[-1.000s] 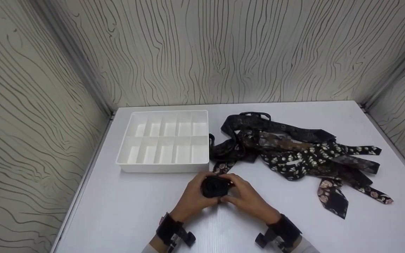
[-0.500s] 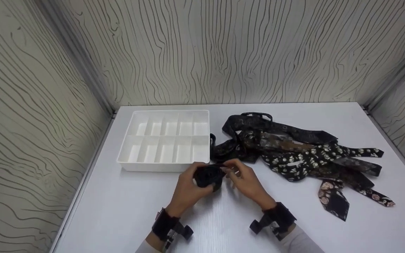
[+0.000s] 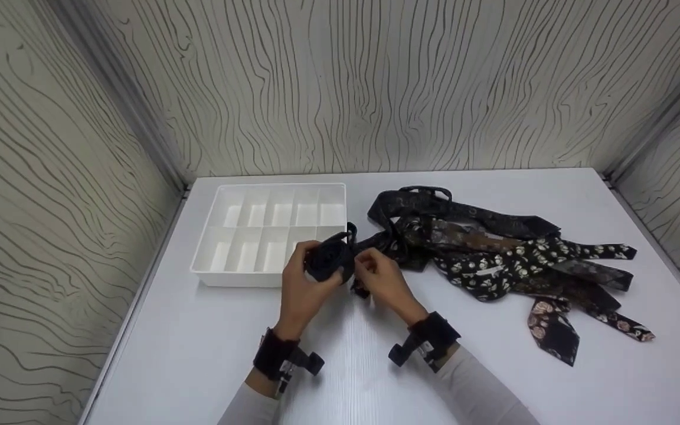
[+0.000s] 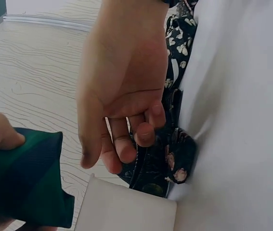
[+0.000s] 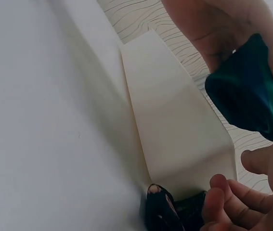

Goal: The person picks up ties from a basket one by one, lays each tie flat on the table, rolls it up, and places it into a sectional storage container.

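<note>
My left hand (image 3: 304, 292) grips a rolled-up necktie (image 3: 329, 260), raised over the near right corner of the white divided box. The roll looks almost black from the head, while both wrist views show it dark green and navy. Its spiral end faces up towards the head camera. My right hand (image 3: 386, 282) is just to the right of the roll. In the right wrist view its fingers (image 5: 242, 204) are loosely bent, with nothing between them and the thumb. Beneath that hand lies a dark flowered tie end (image 4: 178, 161).
The white box (image 3: 236, 279) has two rows of compartments and stands at the left of the white table (image 3: 198, 354). A heap of dark patterned ties (image 3: 523, 260), some flowered, spreads across the right side. Wood-grain panels (image 3: 363, 88) enclose the table.
Both hands have moved away from the body and left, taking the rolled tie from the front of the table to the box corner. My right hand has come off the roll.
</note>
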Available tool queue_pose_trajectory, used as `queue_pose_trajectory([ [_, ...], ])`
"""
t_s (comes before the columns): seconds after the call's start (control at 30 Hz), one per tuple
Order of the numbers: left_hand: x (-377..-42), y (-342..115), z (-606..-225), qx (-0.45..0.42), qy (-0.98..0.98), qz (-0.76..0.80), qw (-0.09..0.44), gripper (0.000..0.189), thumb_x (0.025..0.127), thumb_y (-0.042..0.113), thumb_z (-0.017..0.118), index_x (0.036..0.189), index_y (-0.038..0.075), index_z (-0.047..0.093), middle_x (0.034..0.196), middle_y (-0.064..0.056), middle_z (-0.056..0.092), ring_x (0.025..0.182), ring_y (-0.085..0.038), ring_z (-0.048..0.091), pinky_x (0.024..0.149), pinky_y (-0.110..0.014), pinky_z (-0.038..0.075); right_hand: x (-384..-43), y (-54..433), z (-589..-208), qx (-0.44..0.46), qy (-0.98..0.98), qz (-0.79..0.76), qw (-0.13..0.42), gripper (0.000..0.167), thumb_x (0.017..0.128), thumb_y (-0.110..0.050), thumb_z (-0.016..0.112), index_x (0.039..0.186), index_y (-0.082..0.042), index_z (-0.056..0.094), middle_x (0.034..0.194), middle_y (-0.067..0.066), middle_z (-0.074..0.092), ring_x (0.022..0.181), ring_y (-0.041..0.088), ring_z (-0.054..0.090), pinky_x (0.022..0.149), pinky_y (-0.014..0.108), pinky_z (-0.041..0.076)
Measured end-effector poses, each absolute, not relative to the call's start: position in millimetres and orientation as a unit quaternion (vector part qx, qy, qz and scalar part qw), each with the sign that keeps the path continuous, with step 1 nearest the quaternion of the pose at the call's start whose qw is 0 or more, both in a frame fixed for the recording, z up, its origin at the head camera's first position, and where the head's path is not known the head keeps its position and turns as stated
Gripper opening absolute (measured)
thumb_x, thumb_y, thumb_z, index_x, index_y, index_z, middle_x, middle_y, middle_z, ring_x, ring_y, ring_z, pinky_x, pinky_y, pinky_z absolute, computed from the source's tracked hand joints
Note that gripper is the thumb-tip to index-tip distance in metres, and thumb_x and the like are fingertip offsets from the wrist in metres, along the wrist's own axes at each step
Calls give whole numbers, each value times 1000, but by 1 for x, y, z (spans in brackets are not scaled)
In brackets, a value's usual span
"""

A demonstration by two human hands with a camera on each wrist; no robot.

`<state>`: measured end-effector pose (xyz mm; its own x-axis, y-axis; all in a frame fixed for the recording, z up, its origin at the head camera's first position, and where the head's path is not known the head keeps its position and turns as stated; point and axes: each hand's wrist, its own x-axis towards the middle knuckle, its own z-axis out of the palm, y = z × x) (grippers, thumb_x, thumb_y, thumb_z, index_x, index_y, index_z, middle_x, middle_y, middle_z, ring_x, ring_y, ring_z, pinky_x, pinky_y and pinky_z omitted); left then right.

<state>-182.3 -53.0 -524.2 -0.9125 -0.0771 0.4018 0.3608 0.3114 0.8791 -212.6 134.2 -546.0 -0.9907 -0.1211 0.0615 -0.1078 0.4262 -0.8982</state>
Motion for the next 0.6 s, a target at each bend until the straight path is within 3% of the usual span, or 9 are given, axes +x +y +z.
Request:
queue_pose_trajectory([
  [0.17,-197,-49,-525,-57,-786,-579,208,53,78,9,88,126,12,65,120,-4,72,104,-19,63,92,-36,50,-216,124,-543,-47,849,-527,14,17,101,-16,68,113,-5,70,92,6,71,72,11,62,68,27,54],
  [0.43,-217,-46,-530,-20,-778,-594,205,50,81,14,87,126,12,63,122,-6,70,114,-21,66,100,-41,52,-217,115,-543,-39,844,-534,40,24,99,-25,71,112,-5,66,89,8,71,67,13,66,62,28,56],
  [0.6,-224,-46,-533,8,-792,-575,203,50,81,19,87,124,13,63,122,-6,70,115,-22,67,101,-44,52,-217,111,-543,-38,837,-544,44,23,100,-21,68,114,-4,64,88,8,71,64,12,65,60,27,55],
])
